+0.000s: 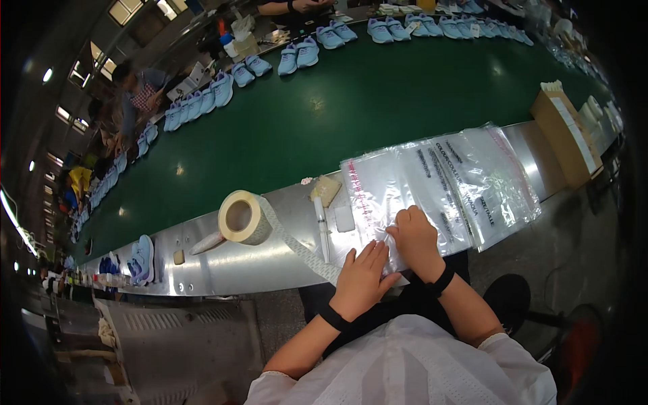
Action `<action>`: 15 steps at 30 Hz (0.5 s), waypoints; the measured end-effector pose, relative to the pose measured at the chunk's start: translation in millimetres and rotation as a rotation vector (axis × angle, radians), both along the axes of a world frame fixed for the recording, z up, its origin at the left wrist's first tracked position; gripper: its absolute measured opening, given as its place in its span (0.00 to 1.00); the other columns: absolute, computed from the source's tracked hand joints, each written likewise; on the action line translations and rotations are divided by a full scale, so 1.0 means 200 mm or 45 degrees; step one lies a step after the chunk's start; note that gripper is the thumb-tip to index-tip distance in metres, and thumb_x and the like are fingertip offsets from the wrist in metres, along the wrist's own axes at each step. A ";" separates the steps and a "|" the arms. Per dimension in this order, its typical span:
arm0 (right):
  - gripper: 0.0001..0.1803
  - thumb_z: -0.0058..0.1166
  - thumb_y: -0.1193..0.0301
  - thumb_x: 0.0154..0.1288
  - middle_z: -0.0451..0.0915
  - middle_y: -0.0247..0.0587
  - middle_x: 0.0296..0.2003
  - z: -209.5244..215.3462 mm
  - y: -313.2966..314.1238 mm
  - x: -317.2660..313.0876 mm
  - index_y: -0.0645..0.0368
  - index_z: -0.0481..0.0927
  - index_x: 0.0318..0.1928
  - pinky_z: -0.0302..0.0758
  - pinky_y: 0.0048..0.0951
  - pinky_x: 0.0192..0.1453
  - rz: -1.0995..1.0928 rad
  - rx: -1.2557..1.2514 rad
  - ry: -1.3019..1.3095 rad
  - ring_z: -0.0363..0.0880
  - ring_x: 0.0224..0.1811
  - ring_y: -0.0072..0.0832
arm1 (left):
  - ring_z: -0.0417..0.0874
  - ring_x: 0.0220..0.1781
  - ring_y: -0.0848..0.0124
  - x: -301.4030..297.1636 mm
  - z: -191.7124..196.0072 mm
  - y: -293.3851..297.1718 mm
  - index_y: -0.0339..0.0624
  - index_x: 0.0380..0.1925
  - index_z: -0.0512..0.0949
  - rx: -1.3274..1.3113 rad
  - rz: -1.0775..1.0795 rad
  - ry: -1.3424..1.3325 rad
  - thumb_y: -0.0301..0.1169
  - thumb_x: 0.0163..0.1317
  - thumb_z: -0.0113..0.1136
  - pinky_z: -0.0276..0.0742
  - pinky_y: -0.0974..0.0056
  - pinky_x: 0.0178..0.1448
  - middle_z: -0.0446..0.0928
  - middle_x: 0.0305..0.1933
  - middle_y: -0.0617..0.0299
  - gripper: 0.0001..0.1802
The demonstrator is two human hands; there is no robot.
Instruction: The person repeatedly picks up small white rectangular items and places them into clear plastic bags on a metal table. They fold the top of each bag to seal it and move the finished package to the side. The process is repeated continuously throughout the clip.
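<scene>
Clear plastic bags (pixel 432 189) lie in an overlapping stack on the metal surface (pixel 263 260), reaching from its near edge almost to the green conveyor belt (pixel 324 115) behind. Both hands rest on the stack's near left corner. The left hand (pixel 361 277) lies flat, fingers (pixel 368 256) spread and straight, palm down at the near edge, holding nothing. The right hand (pixel 415 233) sits just beside it, fingers curled down onto the plastic; whether they pinch a bag edge cannot be told. A strip of tape runs from the roll (pixel 241 217) toward the left hand. A pen (pixel 322 229) lies between roll and bags. A cardboard box (pixel 563 131) stands right of the stack. Blue shoes (pixel 297 55) line the belt's far edge, leaving the belt's middle open.
</scene>
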State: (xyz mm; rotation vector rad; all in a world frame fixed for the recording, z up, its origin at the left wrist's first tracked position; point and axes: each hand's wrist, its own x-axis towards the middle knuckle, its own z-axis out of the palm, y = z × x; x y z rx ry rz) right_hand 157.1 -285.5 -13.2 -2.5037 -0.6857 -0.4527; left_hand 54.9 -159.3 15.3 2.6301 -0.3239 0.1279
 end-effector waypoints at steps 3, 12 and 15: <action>0.13 0.61 0.67 0.52 0.70 0.41 0.25 -0.07 -0.04 0.03 0.61 0.70 0.28 0.72 0.32 0.29 -0.007 0.034 -0.004 0.74 0.28 0.35 | 0.67 0.62 0.52 -0.02 0.03 0.00 0.31 0.54 0.68 0.072 -0.013 -0.051 0.41 0.59 0.56 0.61 0.54 0.61 0.72 0.56 0.47 0.28; 0.07 0.50 0.72 0.63 0.72 0.35 0.21 0.08 -0.18 0.04 0.63 0.73 0.31 0.66 0.23 0.29 0.130 0.925 0.876 0.69 0.23 0.21 | 0.71 0.59 0.50 0.51 -0.17 0.05 0.27 0.45 0.72 -2.994 -0.266 0.849 0.45 0.71 0.31 0.66 0.49 0.64 0.75 0.48 0.42 0.29; 0.05 0.49 0.73 0.64 0.73 0.33 0.27 0.17 -0.28 0.07 0.62 0.73 0.32 0.67 0.21 0.32 0.072 1.020 0.932 0.70 0.28 0.20 | 0.72 0.58 0.51 0.62 -0.27 0.01 0.28 0.44 0.71 -2.742 -0.004 1.132 0.41 0.70 0.36 0.67 0.50 0.63 0.74 0.48 0.43 0.24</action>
